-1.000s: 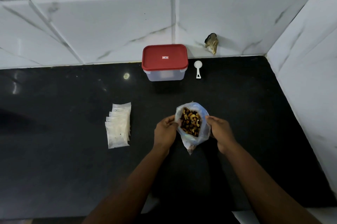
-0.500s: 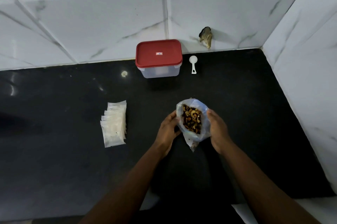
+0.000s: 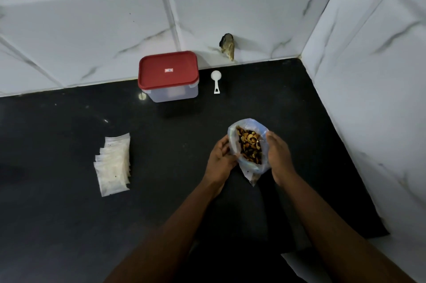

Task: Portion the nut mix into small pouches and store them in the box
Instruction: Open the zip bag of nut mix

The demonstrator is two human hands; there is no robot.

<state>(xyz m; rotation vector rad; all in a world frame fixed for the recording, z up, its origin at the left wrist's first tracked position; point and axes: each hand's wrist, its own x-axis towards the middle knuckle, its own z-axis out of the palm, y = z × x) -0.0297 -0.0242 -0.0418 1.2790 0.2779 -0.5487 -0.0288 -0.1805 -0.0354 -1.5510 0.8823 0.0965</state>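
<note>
A clear plastic bag of nut mix (image 3: 249, 148) stands open on the black counter (image 3: 69, 225), its mouth spread so the brown nuts show. My left hand (image 3: 220, 159) holds the bag's left side and my right hand (image 3: 277, 157) holds its right side, fingers curled on the plastic. A fanned stack of small clear pouches (image 3: 114, 164) lies flat to the left. The clear box with a red lid (image 3: 168, 75) sits shut at the back by the wall. A white scoop (image 3: 216, 81) lies just right of the box.
White marble-look tiled walls close the back and the right side (image 3: 373, 98). A brown chipped hole in the wall (image 3: 227, 46) is above the scoop. The counter's front edge runs at lower right.
The hands have shifted slightly on the bag, drawing its sides in so the mouth looks narrower. The camera view has drifted. The box, scoop and pouches stay put.
</note>
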